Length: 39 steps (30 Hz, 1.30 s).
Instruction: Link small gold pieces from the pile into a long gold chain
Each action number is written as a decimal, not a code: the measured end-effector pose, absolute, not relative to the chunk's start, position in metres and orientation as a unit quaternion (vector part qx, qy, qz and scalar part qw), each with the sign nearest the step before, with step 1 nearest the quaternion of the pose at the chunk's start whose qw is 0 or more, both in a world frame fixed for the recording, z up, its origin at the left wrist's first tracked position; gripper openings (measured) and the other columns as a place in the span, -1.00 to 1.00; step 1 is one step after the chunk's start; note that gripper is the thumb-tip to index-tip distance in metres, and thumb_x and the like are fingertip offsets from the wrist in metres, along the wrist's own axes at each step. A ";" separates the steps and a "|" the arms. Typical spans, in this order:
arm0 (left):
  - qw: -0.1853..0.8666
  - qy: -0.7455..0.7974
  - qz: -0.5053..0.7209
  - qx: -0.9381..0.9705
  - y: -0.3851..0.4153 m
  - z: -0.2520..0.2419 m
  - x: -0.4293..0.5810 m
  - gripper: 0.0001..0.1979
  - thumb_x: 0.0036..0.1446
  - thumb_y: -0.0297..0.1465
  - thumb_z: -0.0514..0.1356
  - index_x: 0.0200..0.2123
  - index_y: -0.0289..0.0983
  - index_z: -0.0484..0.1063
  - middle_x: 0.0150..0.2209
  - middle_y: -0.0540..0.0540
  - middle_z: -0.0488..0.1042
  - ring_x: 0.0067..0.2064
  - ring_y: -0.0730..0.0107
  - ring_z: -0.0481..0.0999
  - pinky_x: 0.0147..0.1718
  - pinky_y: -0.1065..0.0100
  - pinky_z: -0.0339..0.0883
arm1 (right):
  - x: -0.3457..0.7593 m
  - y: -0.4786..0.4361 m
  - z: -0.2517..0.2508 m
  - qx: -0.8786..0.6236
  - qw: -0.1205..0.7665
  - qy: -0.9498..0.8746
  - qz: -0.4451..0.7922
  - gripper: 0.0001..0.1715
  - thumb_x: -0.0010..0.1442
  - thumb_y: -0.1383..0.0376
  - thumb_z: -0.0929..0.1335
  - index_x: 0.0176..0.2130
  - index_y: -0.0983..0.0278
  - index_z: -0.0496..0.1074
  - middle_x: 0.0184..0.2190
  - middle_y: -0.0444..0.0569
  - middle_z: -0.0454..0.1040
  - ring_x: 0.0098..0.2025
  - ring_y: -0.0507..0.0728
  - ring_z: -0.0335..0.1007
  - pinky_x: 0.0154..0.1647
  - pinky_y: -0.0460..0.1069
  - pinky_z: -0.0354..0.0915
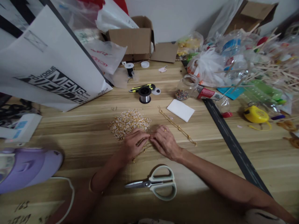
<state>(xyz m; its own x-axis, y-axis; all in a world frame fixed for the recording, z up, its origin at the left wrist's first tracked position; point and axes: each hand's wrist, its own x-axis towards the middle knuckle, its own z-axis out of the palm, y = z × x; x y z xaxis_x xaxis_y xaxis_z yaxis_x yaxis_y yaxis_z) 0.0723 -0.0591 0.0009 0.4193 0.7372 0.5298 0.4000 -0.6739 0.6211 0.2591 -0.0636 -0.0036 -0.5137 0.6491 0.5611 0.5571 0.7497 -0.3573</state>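
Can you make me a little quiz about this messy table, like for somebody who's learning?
1. True or false: in the picture, the yellow tape measure is to the right of the scissors.
2. What is inside the clear jar? A) pencils B) tiny bead-like pieces C) a spool
3. Fill in the blank: the hand nearer the pile of gold-and-clear pieces is the person's ____ hand.

Key: 1. True. 2. B, tiny bead-like pieces. 3. Left hand.

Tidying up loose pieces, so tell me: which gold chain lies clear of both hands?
The gold chain stretched out beside the white card; the other chain, less of it visible, lies close by the left hand.
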 end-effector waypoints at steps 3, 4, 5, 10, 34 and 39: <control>0.208 0.346 0.413 0.817 -0.059 0.001 0.072 -0.86 0.08 -0.56 0.19 -0.28 -0.27 0.46 -0.36 -0.13 0.51 -0.26 0.36 0.46 -0.27 0.36 0.37 | 0.259 -0.064 -0.004 -0.347 0.348 -0.868 0.070 -0.88 0.26 0.39 0.21 -0.31 0.30 0.31 -0.42 -0.02 0.36 -0.31 0.12 0.17 -0.10 0.08 0.19; 0.206 0.345 0.414 0.816 -0.059 0.001 0.073 -0.86 0.08 -0.57 0.19 -0.28 -0.27 0.46 -0.37 -0.13 0.51 -0.27 0.36 0.46 -0.27 0.36 0.37 | 0.259 -0.064 -0.004 -0.348 0.347 -0.868 0.071 -0.88 0.26 0.39 0.21 -0.31 0.30 0.31 -0.42 -0.02 0.36 -0.31 0.12 0.17 -0.11 0.08 0.19; 0.203 0.345 0.416 0.816 -0.059 0.002 0.073 -0.86 0.07 -0.57 0.19 -0.28 -0.28 0.46 -0.37 -0.13 0.50 -0.28 0.36 0.46 -0.28 0.37 0.37 | 0.259 -0.064 -0.005 -0.347 0.346 -0.869 0.072 -0.88 0.26 0.39 0.21 -0.31 0.29 0.31 -0.42 -0.02 0.35 -0.31 0.12 0.17 -0.11 0.08 0.19; 0.204 0.346 0.418 0.815 -0.060 0.005 0.075 -0.88 0.07 -0.56 0.20 -0.30 -0.28 0.45 -0.38 -0.12 0.51 -0.29 0.38 0.46 -0.28 0.37 0.37 | 0.259 -0.063 -0.005 -0.343 0.353 -0.868 0.072 -0.90 0.25 0.39 0.22 -0.31 0.30 0.31 -0.42 -0.02 0.36 -0.30 0.12 0.17 -0.11 0.08 0.19; 0.267 0.388 0.428 0.771 -0.060 0.013 0.074 -0.99 0.03 -0.48 0.27 -0.41 -0.29 0.48 -0.44 -0.09 0.52 -0.34 0.39 0.49 -0.30 0.36 0.37 | 0.260 -0.063 -0.002 -0.330 0.374 -0.859 0.116 -0.94 0.23 0.40 0.24 -0.26 0.28 0.29 -0.38 -0.01 0.39 -0.29 0.13 0.22 -0.12 0.08 0.19; 0.286 0.370 0.437 0.768 -0.058 0.013 0.074 -0.97 0.03 -0.50 0.27 -0.44 -0.30 0.47 -0.45 -0.10 0.52 -0.36 0.39 0.49 -0.28 0.33 0.37 | 0.259 -0.063 -0.003 -0.329 0.373 -0.860 0.116 -0.95 0.23 0.40 0.24 -0.26 0.29 0.29 -0.39 -0.01 0.38 -0.29 0.13 0.21 -0.13 0.08 0.20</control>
<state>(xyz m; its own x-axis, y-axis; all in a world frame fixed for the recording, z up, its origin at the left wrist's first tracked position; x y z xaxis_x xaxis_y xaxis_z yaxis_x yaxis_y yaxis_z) 0.0743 -0.0581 0.0128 0.3441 0.8189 0.4593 0.3185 -0.5620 0.7634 0.2594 -0.0635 -0.0028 -0.5057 0.6519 0.5651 0.4793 0.7569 -0.4444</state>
